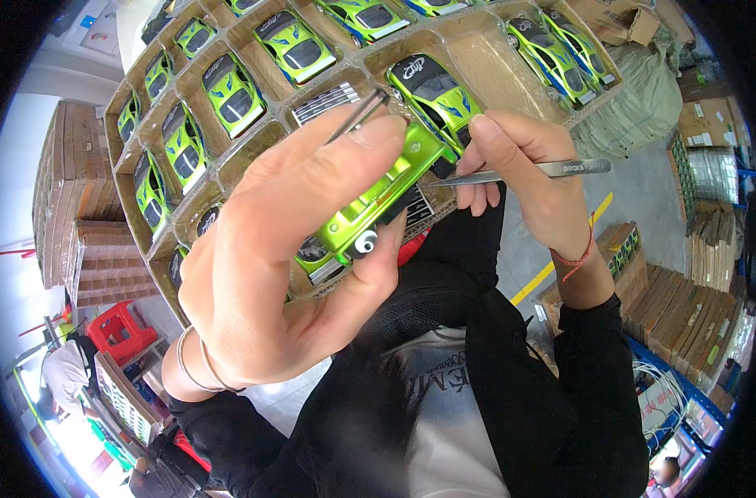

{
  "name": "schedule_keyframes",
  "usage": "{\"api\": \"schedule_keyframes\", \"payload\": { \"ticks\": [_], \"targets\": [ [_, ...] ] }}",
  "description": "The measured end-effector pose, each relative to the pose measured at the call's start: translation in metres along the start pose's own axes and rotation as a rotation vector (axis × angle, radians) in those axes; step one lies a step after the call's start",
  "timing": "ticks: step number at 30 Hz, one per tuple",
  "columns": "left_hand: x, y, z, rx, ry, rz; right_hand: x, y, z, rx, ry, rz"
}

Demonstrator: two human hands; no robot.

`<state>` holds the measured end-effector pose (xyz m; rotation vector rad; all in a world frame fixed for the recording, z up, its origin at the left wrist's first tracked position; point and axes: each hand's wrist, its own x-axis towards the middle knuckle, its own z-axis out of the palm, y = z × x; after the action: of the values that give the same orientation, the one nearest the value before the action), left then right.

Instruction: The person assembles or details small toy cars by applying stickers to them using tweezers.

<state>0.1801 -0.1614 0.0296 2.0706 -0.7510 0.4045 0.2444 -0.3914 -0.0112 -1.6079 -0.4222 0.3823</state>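
Our left hand grips a green toy car, our right hand silver tweezers; a compartmented tray lies behind.

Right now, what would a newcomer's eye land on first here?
The bright green toy car at the centre, large in the left hand, a white-hubbed wheel at its lower end. Then the metal tweezers in the right hand, pointing toward the car. Beyond them, a brown compartmented tray of green toy cars across the top.

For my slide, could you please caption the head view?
Left hand gripping a green car, right hand holding tweezers, over a tray of cars.
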Motion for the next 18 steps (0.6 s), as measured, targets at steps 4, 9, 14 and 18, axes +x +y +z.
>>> {"api": "schedule_keyframes", "payload": {
  "ticks": [4, 9, 14, 18],
  "targets": [
    [0.001, 0.004, 0.000, 0.030, -0.005, -0.026, 0.000, 0.002, 0.000, 0.001, -0.002, -0.007],
    [0.003, 0.005, -0.002, 0.023, -0.022, 0.009, 0.002, 0.002, -0.003, -0.003, -0.055, -0.035],
    [-0.001, 0.005, 0.001, -0.103, 0.005, -0.012, -0.003, -0.003, -0.012, 0.363, -0.151, -0.333],
    [0.005, 0.018, -0.007, 0.056, -0.069, -0.048, 0.004, -0.024, -0.006, 0.447, -0.153, -0.597]
  ]
}}
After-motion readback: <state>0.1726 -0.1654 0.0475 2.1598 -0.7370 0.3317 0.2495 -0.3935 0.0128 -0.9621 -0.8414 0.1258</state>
